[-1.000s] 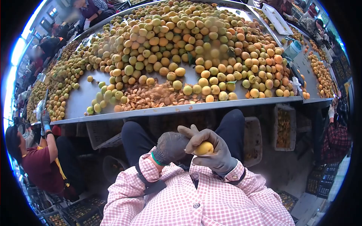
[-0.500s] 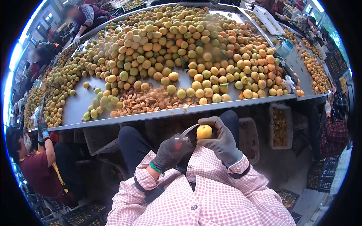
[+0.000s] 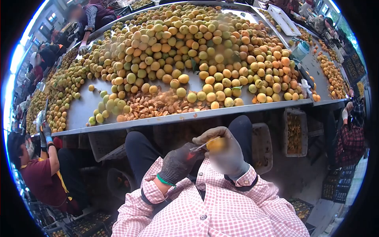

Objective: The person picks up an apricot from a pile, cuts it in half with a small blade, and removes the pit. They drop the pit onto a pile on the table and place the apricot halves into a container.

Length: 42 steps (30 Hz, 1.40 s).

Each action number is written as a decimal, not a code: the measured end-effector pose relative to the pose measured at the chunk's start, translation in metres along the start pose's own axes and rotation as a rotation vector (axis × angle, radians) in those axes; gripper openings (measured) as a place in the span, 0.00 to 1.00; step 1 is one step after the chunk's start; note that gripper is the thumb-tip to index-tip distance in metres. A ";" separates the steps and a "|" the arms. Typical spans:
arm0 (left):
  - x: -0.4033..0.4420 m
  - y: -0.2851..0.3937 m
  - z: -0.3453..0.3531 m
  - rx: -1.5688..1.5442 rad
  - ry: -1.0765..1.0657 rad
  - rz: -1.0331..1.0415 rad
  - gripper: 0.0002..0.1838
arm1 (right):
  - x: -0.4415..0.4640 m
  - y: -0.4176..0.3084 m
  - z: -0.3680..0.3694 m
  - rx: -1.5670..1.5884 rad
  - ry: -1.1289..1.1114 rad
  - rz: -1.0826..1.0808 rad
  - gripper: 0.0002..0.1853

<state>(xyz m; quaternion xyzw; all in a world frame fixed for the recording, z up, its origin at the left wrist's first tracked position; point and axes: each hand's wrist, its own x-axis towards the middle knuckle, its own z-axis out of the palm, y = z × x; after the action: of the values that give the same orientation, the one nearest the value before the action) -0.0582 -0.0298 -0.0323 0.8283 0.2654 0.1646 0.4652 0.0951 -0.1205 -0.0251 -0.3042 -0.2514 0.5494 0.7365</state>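
My left hand point(image 3: 177, 164), in a dark knit glove with a green cuff edge, is closed round the handle of a small knife point(image 3: 199, 147). Its short metal blade reaches right and meets the side of a yellow-orange apricot point(image 3: 215, 145). My right hand point(image 3: 228, 156), in a grey glove, grips that apricot with the thumb and fingers around it; part of the fruit and hand looks blurred. Both hands are over my lap, below the table's front edge. A heap of loose pits point(image 3: 158, 106) lies on the table straight ahead.
A metal table point(image 3: 177, 120) carries a large heap of apricots point(image 3: 166, 47). Crates, one a white crate point(image 3: 295, 132) holding fruit pieces, stand under it. A lidded bottle point(image 3: 301, 50) stands at right. A co-worker point(image 3: 41, 177) sits at left; others work around the tables.
The knife blade has come against the apricot, where before it was just beside it. My right hand has turned and moved slightly down, covering more of the fruit.
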 end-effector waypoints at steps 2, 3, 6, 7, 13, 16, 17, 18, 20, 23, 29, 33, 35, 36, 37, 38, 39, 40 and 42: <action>0.001 0.004 -0.003 0.012 -0.005 0.009 0.09 | 0.000 0.003 -0.002 0.016 -0.011 -0.013 0.27; 0.002 0.006 -0.005 0.064 -0.015 0.034 0.10 | 0.000 0.004 -0.003 0.031 -0.023 -0.028 0.27; 0.001 0.003 -0.009 0.123 -0.018 0.098 0.11 | 0.001 0.003 -0.001 0.028 -0.047 -0.016 0.27; 0.001 0.002 -0.009 0.129 -0.009 0.141 0.11 | 0.002 0.002 -0.001 0.030 -0.048 -0.015 0.27; -0.001 0.003 -0.014 0.175 0.004 0.150 0.10 | 0.005 0.000 0.003 0.092 -0.064 0.040 0.26; -0.001 0.003 -0.010 0.080 0.015 0.147 0.11 | 0.004 0.001 0.005 0.076 -0.040 0.009 0.25; -0.001 0.003 -0.009 0.081 0.015 0.145 0.11 | 0.004 0.001 0.004 0.089 -0.022 0.004 0.25; -0.002 0.003 -0.007 0.095 0.001 0.130 0.12 | 0.004 0.001 0.004 0.102 -0.005 -0.001 0.25; 0.000 0.003 -0.006 0.110 -0.014 0.115 0.12 | 0.004 0.003 0.003 0.100 -0.020 -0.025 0.24; 0.009 0.003 -0.007 0.218 -0.052 0.177 0.11 | 0.004 0.007 0.001 0.036 -0.036 -0.069 0.24; 0.027 0.008 -0.001 0.250 -0.058 0.038 0.12 | 0.011 -0.006 0.000 -0.088 0.073 -0.064 0.25; 0.033 -0.002 0.004 0.229 -0.090 0.018 0.16 | 0.017 -0.005 -0.021 -0.667 0.045 -0.028 0.26; 0.026 -0.003 0.011 0.148 -0.078 0.011 0.18 | 0.013 0.001 -0.009 -0.062 0.033 -0.032 0.27; 0.025 -0.001 0.012 0.151 -0.061 0.009 0.18 | 0.012 0.001 -0.001 0.075 0.013 -0.022 0.28; 0.025 -0.001 0.012 0.159 -0.041 0.010 0.19 | 0.013 0.000 0.003 0.073 0.004 -0.022 0.28; 0.027 -0.002 0.008 0.165 -0.034 0.012 0.19 | 0.015 0.000 0.006 0.083 0.024 -0.028 0.30; 0.026 -0.004 0.003 0.157 -0.039 0.017 0.19 | 0.014 0.002 0.008 0.096 0.049 -0.029 0.31; 0.025 -0.005 0.000 0.148 -0.042 0.023 0.19 | 0.016 0.007 -0.002 -0.146 0.043 -0.071 0.34; 0.023 0.001 0.000 0.135 -0.021 -0.005 0.18 | 0.016 0.004 -0.004 -0.185 0.061 -0.071 0.35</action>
<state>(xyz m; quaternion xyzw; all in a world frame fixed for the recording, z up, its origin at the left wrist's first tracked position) -0.0391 -0.0164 -0.0304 0.8587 0.2733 0.1364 0.4115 0.0995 -0.1054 -0.0301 -0.3784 -0.2889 0.4880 0.7316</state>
